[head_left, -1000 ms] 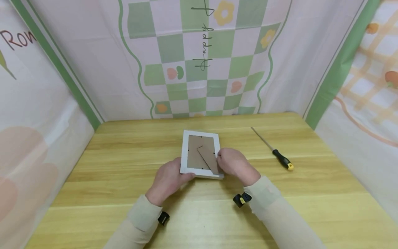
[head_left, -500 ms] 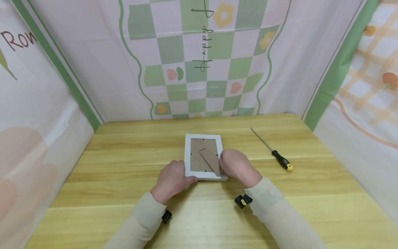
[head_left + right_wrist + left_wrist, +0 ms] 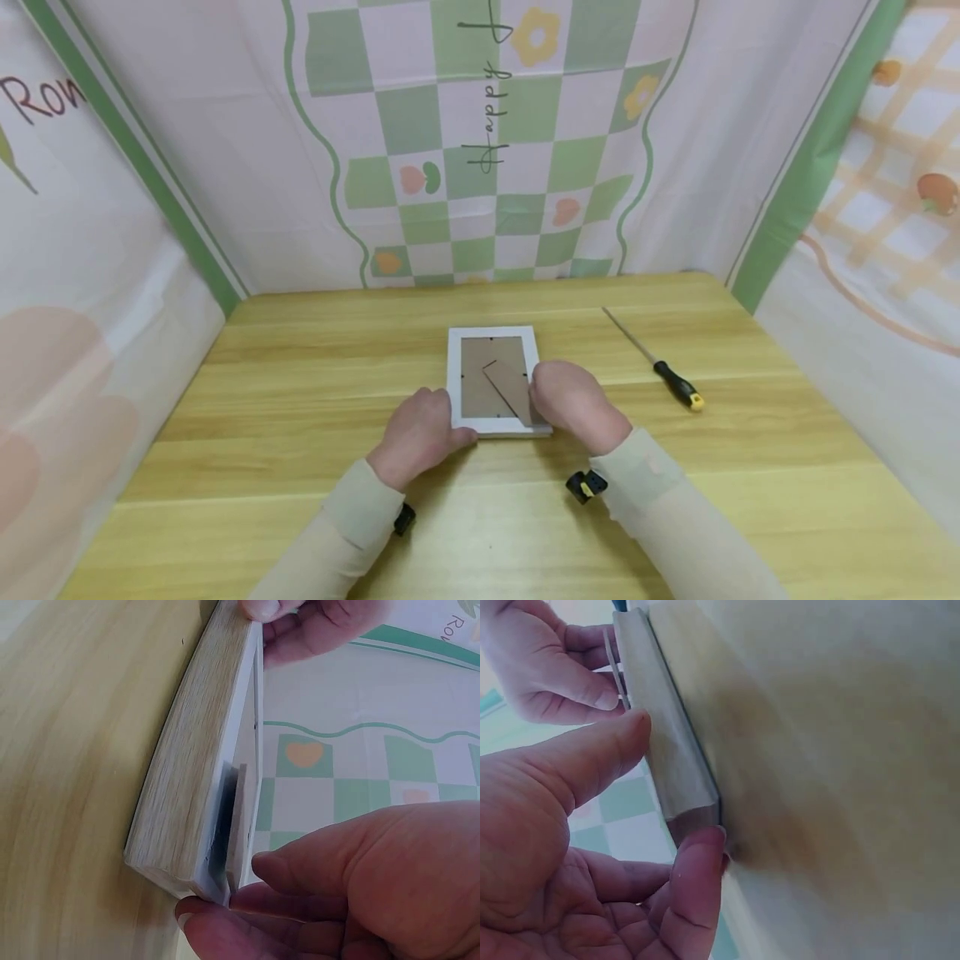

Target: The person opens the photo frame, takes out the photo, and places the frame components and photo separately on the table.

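A white picture frame [image 3: 454,375] lies back side up on the table, its brown backing board [image 3: 476,392] facing me. A brown easel stand [image 3: 510,383] slants across that board, its lower end lifted a little from the frame in the right wrist view. My left hand [image 3: 416,437] grips the frame's near left corner, the thumb along the wood-grained near edge [image 3: 667,735]. At the frame's right side, my right hand [image 3: 573,400] pinches the stand between thumb and fingers; one fingertip touches the frame's corner in the right wrist view.
To the right, a screwdriver [image 3: 678,386] with a black and yellow handle lies on the wooden table [image 3: 300,358], tip pointing away. Printed cloth [image 3: 525,158] hangs behind the table and along both sides.
The frame has shifted slightly right and toward me and its tilt has levelled out. Both hands have kept their places on it, the left moving right with it.
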Available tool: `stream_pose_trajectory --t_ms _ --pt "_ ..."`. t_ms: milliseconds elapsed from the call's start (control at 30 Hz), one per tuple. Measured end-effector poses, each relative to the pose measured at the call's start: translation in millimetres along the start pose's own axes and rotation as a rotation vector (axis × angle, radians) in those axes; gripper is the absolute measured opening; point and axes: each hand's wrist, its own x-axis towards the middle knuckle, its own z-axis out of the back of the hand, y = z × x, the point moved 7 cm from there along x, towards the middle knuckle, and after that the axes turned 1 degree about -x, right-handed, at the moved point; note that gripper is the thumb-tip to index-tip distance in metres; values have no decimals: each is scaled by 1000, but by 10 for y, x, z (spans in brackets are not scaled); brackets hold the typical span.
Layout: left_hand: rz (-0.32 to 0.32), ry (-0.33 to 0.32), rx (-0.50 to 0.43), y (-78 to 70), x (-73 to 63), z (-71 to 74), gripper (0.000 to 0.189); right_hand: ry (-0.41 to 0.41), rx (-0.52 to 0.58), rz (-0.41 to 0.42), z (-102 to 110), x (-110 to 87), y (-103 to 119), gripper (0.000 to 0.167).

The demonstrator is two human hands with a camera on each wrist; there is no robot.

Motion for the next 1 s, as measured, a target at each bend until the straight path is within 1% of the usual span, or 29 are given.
stream_pose_trajectory --t_ms 100,133,267,400,567,600,800,900,1000 --pt "-14 -7 21 -43 18 24 46 3 8 -4 -2 -3 -6 24" --pt "-18 -8 32 -56 25 27 48 10 -11 4 -4 -5 1 22" --pt "-27 5 70 -102 52 20 50 20 -14 -5 -12 -10 -23 20" --pt "-29 11 78 -138 63 9 48 16 -10 -16 -5 -23 -58 22" --pt "-35 1 82 -180 53 2 49 9 -29 3 -5 -26 -80 23" --pt "-35 -2 81 -183 52 1 49 3 -14 -1 -6 -23 -89 25" --pt "-32 -8 78 -178 62 -6 49 -8 -11 3 -10 -19 -103 27" --pt "-33 -8 73 -174 73 -7 55 -5 -29 9 -10 -16 -103 25" --pt "-40 -7 76 -180 83 -5 65 -10 -35 9 -5 -17 -102 23"
